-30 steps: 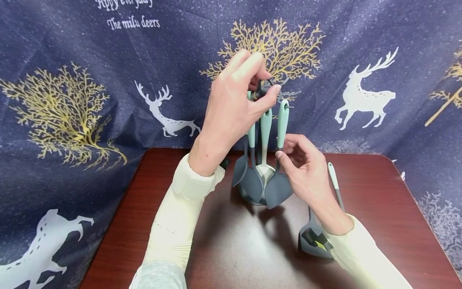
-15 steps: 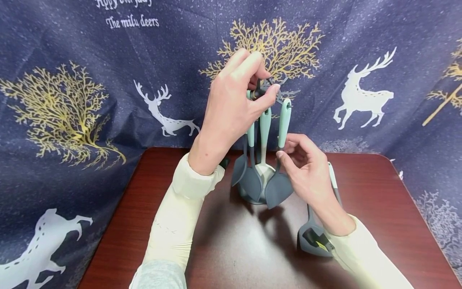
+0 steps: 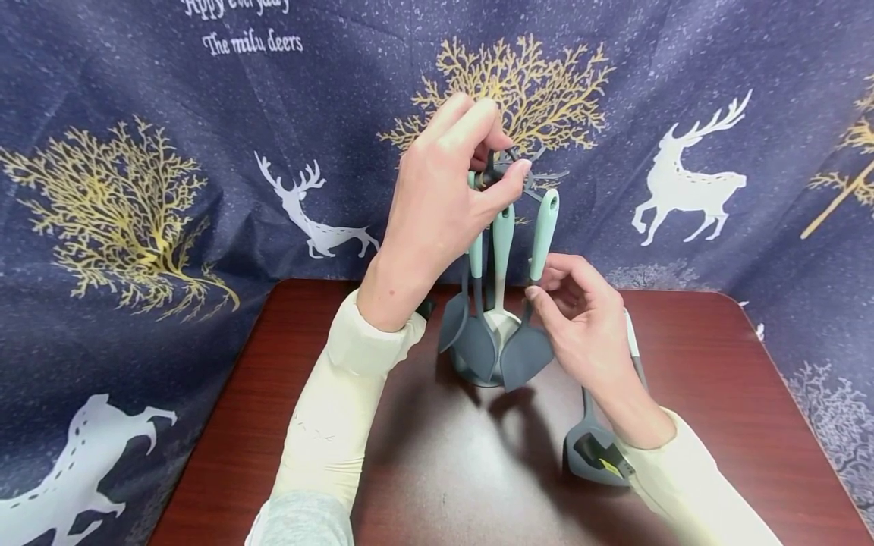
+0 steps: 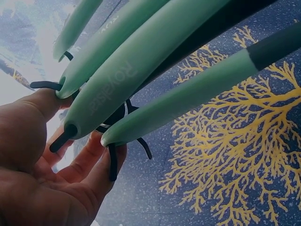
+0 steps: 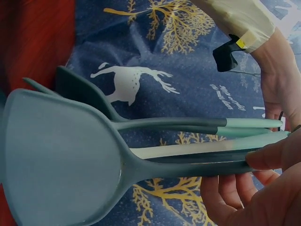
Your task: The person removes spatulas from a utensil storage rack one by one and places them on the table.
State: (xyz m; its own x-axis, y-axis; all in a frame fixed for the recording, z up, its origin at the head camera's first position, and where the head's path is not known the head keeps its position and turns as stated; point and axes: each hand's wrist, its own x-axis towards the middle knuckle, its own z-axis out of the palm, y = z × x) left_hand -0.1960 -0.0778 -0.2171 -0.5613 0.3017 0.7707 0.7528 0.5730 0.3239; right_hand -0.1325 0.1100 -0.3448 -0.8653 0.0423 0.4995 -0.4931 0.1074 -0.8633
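Observation:
My right hand point(image 3: 580, 322) pinches a grey spatula point(image 3: 527, 359) by its dark shaft, just below the mint-green handle. The spatula tilts rightward, its handle hole showing beside the hooks of the utensil stand point(image 3: 549, 179). Its broad blade point(image 5: 66, 155) fills the left of the right wrist view. Fingers and thumb of my left hand point(image 3: 444, 189) hold the stand's top. Hanging around the stand are a cream ladle point(image 3: 502, 326) and other dark-headed utensils, including a turner point(image 3: 476, 350). In the left wrist view, black hooks pass through the holes of green handles point(image 4: 108, 77).
Another grey spatula point(image 3: 590, 453) lies on the brown table point(image 3: 437, 478), partly under my right wrist. A second green-handled utensil point(image 3: 632, 337) lies behind that forearm. A dark blue cloth point(image 3: 580, 45) with deer and trees hangs behind the table.
The pinched spatula's handle has come off its hook and tipped to the right, its blade rising slightly. My left hand has stayed on the top of the stand.

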